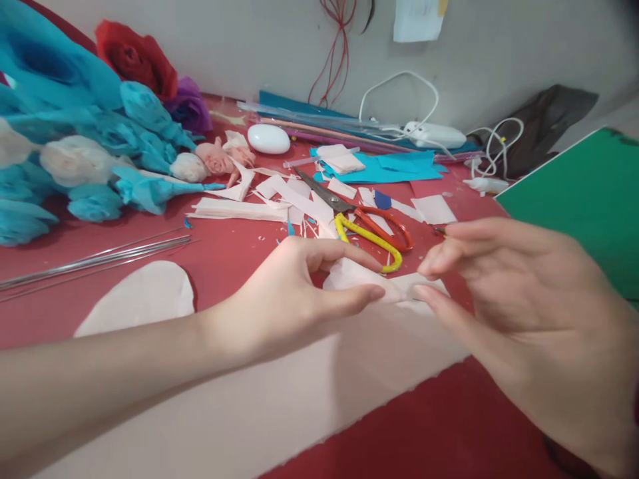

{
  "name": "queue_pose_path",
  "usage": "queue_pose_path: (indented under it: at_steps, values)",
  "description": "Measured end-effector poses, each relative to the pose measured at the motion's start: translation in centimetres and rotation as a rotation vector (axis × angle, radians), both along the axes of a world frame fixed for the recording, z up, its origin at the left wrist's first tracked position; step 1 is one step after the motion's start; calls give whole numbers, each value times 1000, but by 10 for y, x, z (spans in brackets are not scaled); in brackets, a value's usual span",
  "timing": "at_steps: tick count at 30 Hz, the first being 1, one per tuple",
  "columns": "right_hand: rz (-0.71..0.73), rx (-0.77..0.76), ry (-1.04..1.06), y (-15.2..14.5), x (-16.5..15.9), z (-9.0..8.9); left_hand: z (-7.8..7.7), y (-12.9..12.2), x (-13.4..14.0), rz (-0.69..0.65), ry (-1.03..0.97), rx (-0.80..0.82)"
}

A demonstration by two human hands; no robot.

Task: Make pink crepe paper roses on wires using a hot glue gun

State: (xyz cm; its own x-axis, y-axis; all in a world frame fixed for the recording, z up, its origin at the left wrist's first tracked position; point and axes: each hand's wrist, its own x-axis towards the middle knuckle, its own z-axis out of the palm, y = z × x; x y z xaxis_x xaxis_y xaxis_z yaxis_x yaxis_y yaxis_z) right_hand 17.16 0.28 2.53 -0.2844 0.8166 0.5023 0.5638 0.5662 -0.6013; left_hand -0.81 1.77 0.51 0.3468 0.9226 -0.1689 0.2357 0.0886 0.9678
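A small piece of pale pink crepe paper [354, 279] is held between both hands above a large pale pink sheet [279, 399]. My left hand [294, 286] pinches it between thumb and fingers. From the other side, my right hand [529, 313] grips its gathered end with thumb and fingertips. A thin dark tip pokes out by the right index finger; I cannot make out what it is. Just behind the hands lie scissors [334, 199] with one yellow and one red handle, blades apart. A rounded pale paper piece [142, 296] sits beyond my left forearm.
Blue paper flowers [144, 133] and a red one [134, 60] are heaped at left. Metal wires [100, 263] lie in front of them. Paper scraps [239, 209], a white oval object [268, 139], a white power strip [434, 135] and a green board [579, 199] surround the red table.
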Motion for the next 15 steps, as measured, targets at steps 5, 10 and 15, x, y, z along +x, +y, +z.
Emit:
queue_pose_path:
  at_steps: [5,10,15]
  values:
    - [-101,160,-194,1,6,1,0,0,-1,-33,-22,-22]
    - [-121,157,-225,0,6,7,0,-1,0,-20,-16,5]
    - [-170,76,-144,3,8,9,-1,-1,0,-61,9,24]
